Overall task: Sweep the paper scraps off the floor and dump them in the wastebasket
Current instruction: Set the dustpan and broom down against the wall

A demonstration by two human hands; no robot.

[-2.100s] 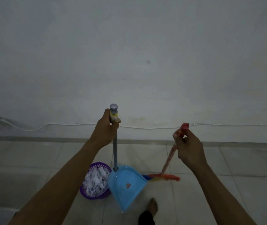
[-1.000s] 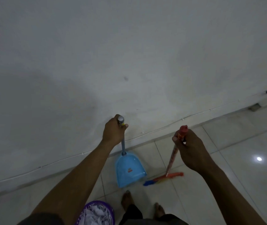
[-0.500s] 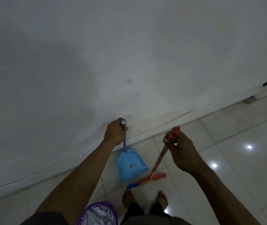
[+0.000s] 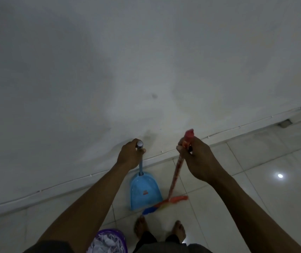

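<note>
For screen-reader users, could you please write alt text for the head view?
A person's left hand grips a blue dustpan and the right hand a red broom, both on a tiled floor by a wall; a purple wastebasket holds paper scraps.

Floor tiles (image 4: 255,207): glossy, smooth, ceramic look; bright light spot reflected.
Wall (image 4: 146,61): matt, painted, faintly mottled.
Dustpan (image 4: 144,190): light blue plastic, smooth, slight sheen; silvery metallic-looking cap (image 4: 139,143) on shaft top.
Broom handle (image 4: 176,176): red-orange patterned wrap, plastic look.
Bristles (image 4: 164,204): orange and blue, fibrous, blurred.
Wastebasket (image 4: 123,240): purple plastic, smooth rim.
Paper scraps (image 4: 105,243): white, matt, crumpled.
</note>
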